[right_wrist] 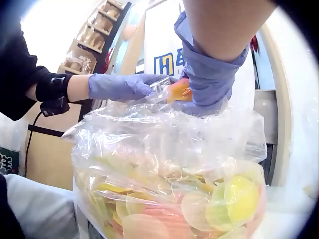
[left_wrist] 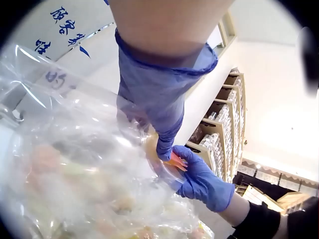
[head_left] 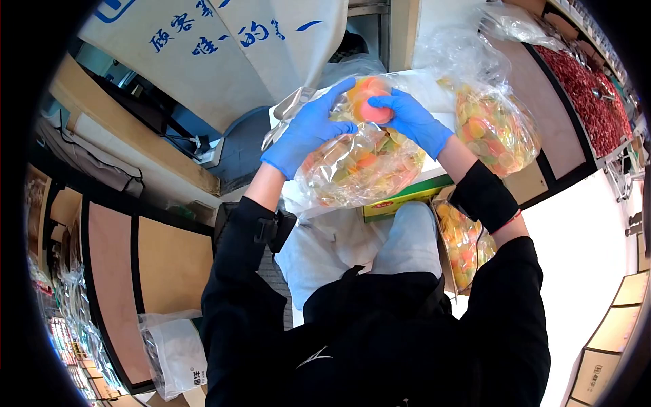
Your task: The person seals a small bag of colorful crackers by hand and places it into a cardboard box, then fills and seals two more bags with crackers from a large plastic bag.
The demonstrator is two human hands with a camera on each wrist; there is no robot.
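Both hands wear blue gloves. The right hand pinches a small stack of round orange and pink discs above an opened clear plastic bag. The left hand is beside the stack, with its fingers at the bag's mouth and around the left side of the discs. In the left wrist view the left hand meets the right hand at the orange discs. Yellow, green and pink discs fill the bag in the right wrist view.
A second clear bag of coloured discs stands to the right on the white surface. Below it, a box holds more discs, next to a green and yellow carton. A white curtain with blue writing hangs at the upper left.
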